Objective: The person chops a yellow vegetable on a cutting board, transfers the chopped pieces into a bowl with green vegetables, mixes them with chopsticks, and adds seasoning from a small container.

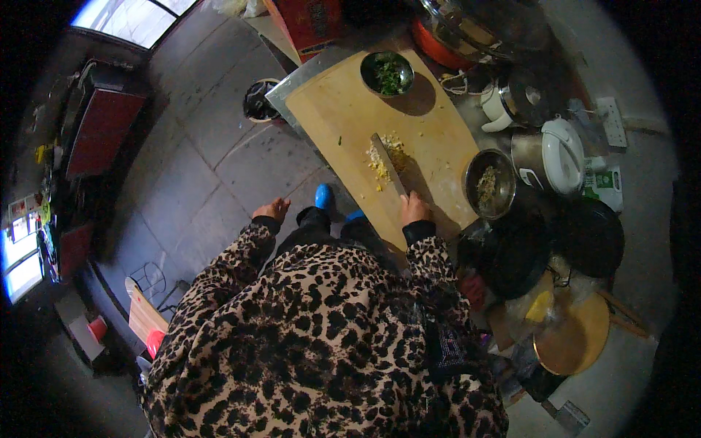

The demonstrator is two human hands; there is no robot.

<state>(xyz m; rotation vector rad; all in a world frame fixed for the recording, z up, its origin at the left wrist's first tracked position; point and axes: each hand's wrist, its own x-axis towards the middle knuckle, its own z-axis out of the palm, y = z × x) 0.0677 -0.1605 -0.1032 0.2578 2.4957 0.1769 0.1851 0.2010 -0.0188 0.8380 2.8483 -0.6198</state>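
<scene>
My right hand (415, 209) grips the handle of a kitchen knife (388, 160) over a large wooden cutting board (334, 115). Beside and under the blade lies a heap of finely chopped pale and yellow food (392, 145). Away from the board, my left hand (272, 210) hangs above the floor, its fingers loosely curled with no object visible in them. A metal bowl of chopped green herbs (388, 74) sits at the board's far end. At the right edge stands another metal bowl (489, 184) with a brownish chopped mixture.
To the right are a white-lidded rice cooker (562, 156), an electric kettle (515, 101), dark pans (586, 237) and a round wooden board (575, 336). A red box (304, 27) stands beyond the board. A lined bin (262, 101) is on the tiled floor at left.
</scene>
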